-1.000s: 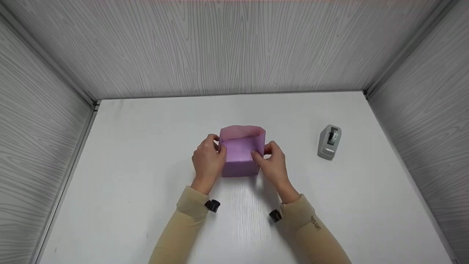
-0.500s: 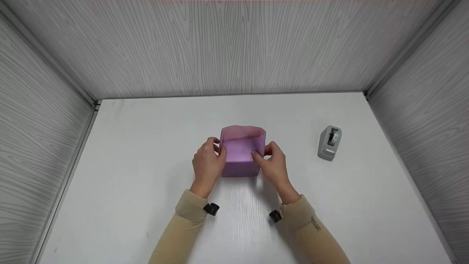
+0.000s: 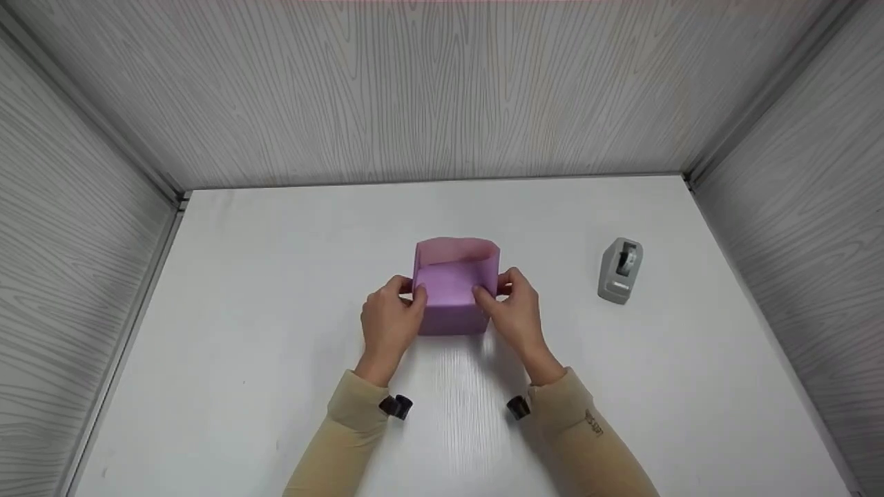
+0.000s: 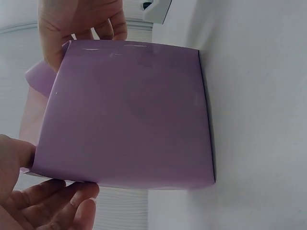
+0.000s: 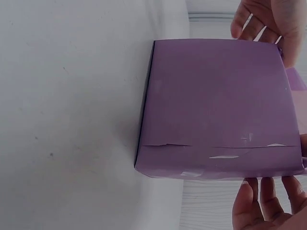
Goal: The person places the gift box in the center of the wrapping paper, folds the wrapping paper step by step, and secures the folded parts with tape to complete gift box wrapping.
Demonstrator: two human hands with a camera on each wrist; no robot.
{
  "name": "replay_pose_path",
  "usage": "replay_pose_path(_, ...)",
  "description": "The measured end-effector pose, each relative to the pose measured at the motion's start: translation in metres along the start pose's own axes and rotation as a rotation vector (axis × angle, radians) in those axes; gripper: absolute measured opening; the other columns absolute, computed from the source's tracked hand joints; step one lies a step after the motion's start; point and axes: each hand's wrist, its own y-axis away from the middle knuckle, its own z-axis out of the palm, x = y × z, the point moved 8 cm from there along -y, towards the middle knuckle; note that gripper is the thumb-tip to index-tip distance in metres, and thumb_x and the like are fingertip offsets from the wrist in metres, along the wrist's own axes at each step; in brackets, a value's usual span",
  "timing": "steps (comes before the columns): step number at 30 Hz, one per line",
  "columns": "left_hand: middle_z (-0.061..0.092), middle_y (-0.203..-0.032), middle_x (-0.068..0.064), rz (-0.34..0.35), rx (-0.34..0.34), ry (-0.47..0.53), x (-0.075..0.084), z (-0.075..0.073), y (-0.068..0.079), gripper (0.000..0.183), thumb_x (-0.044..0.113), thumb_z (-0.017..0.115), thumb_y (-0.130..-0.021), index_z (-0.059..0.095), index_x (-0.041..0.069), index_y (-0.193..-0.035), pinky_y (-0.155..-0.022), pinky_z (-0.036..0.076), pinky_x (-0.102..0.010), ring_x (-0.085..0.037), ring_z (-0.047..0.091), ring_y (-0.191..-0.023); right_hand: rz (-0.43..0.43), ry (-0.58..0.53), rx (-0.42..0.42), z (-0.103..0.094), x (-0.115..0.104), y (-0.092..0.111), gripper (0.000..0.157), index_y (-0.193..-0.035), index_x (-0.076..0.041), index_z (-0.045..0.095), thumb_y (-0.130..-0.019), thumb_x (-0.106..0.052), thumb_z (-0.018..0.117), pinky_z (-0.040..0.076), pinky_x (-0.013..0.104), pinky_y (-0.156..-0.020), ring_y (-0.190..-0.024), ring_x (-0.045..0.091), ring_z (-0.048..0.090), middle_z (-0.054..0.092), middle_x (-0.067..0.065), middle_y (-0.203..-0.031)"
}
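A purple paper bag [image 3: 452,283], pink inside, stands upright on the table between my hands, its mouth turned up. Its near panel is folded inward at a crease. My left hand [image 3: 391,324] pinches the left edge, thumb on the near panel and fingers along the side. On the right edge, my right hand [image 3: 514,314] pinches the same way, thumb pressed on the folded panel. In the right wrist view, a seam with shiny patches like clear tape [image 5: 223,156] runs along the bag's near face. The left wrist view shows that face [image 4: 129,115] smooth and slightly bowed.
A grey tape dispenser [image 3: 620,270] with a roll in it sits to the right of the bag. The white table [image 3: 276,276] is bounded by grey wood-grain panels [image 3: 442,90] at the back and both sides.
My left hand's fingers have slid a little down the bag's left side, toward me. The right hand keeps nearly the same hold, and the bag has hardly moved.
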Motion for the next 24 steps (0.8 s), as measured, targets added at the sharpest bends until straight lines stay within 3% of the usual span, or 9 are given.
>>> replay_pose_path(8,0.073,-0.087,-0.01,0.015,0.01,0.0,0.0,0.0,0.004,0.023,0.025,0.065,-0.093,0.071,0.003,-0.094,-0.06,0.056,-0.036,-0.017,0.071,-0.069,-0.024,0.123,0.014,-0.002,-0.006,0.0,0.026,-0.085,-0.007,0.055,-0.082,-0.019,0.078,0.049,0.033,-0.062,-0.079,0.021,0.063,0.067,0.008,-0.087)
replay_pose_path(17,0.073,-0.087,-0.009,0.011,0.016,0.0,-0.001,-0.001,0.002,0.022,0.025,0.065,-0.093,0.071,0.003,-0.093,-0.062,0.056,-0.037,-0.017,0.07,-0.069,-0.08,0.131,-0.021,0.0,-0.012,-0.002,0.027,-0.098,-0.004,0.058,-0.084,-0.019,0.076,0.052,0.036,-0.07,-0.086,0.022,0.064,0.065,0.008,-0.093)
replay_pose_path(24,0.073,-0.087,-0.009,0.015,0.019,-0.005,-0.001,0.0,0.002,0.023,0.025,0.065,-0.093,0.071,0.004,-0.093,-0.063,0.056,-0.036,-0.017,0.07,-0.07,-0.061,0.117,-0.036,-0.004,-0.014,0.0,0.027,-0.101,-0.005,0.06,-0.086,-0.022,0.075,0.053,0.034,-0.07,-0.089,0.022,0.064,0.065,0.005,-0.095)
